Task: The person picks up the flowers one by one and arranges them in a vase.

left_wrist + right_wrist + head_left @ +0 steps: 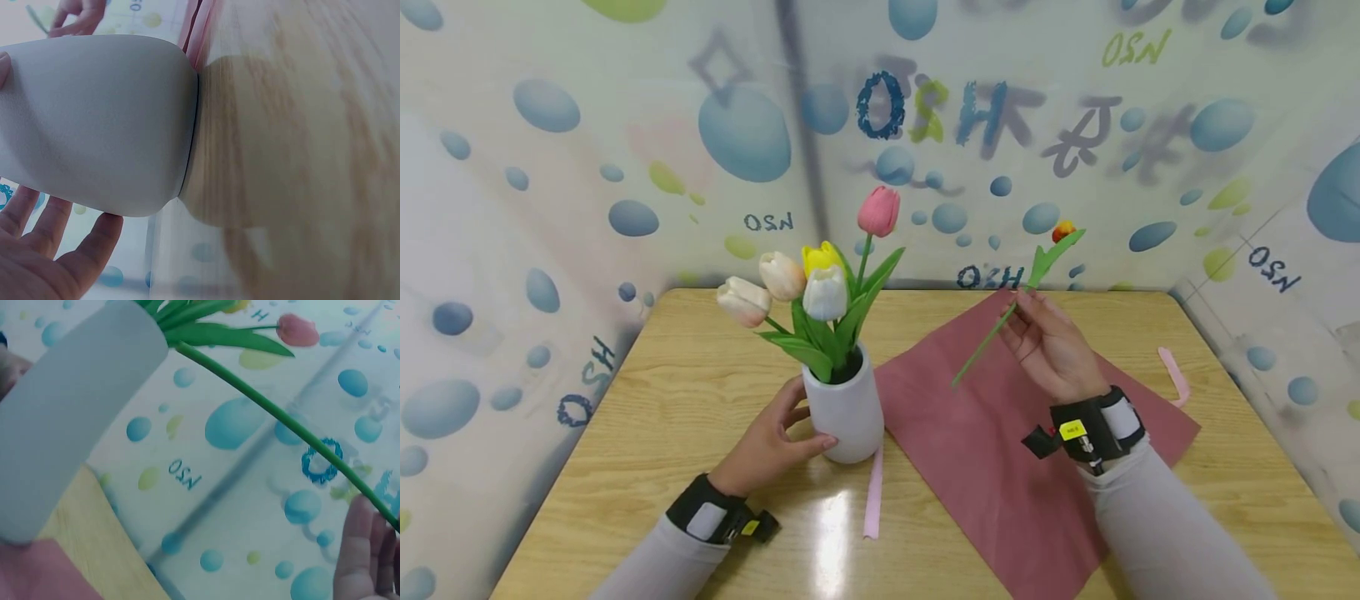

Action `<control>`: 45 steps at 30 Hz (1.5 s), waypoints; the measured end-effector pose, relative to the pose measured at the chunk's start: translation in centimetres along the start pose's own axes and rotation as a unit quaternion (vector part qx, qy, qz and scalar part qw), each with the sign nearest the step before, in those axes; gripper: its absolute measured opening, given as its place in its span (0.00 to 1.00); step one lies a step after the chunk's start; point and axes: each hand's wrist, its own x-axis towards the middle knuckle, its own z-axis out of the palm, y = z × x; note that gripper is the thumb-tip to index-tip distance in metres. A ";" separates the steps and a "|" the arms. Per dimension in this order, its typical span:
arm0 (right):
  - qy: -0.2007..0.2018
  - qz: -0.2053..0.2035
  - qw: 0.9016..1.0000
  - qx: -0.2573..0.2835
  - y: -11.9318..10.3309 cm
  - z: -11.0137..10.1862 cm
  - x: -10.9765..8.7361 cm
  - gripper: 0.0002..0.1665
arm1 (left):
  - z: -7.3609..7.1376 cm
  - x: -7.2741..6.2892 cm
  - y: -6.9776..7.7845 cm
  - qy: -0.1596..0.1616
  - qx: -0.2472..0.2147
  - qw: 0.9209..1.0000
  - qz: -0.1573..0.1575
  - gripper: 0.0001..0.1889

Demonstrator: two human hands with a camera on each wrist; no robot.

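A white vase (847, 417) stands on the table with several artificial tulips in it: pink (879, 212), yellow (820, 257), white (825, 293) and pale pink (744, 301). My left hand (778, 442) holds the vase low on its side, thumb across the front and fingers around the back. Up to the right, my right hand (1056, 346) pinches the green stem of a single red-orange tulip (1064, 232). That stem (275, 415) slants down and left, its lower end pointing toward the vase; the bloom is partly hidden behind its leaf (1054, 257).
A dark pink wrapping sheet (970, 467) lies on the wooden table (700, 392) under my right arm. One pink ribbon (873, 500) lies in front of the vase, and another ribbon (1175, 377) sits at the right. Behind the table hangs a patterned backdrop (955, 50).
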 end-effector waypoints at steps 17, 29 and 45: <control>0.018 -0.077 0.997 0.011 1.7 7.2 0.9 0.02 | -0.1 0.0 0.2 -0.001 0.005 1.000 0.005 0.46; -0.007 -0.127 0.984 -0.125 3.4 10.2 0.9 0.02 | 0.0 0.0 0.0 -0.002 0.003 1.000 0.007 0.45; -0.079 -0.149 0.921 -0.350 5.3 12.7 0.1 0.08 | -0.1 -0.1 0.2 -0.002 0.002 1.000 0.006 0.46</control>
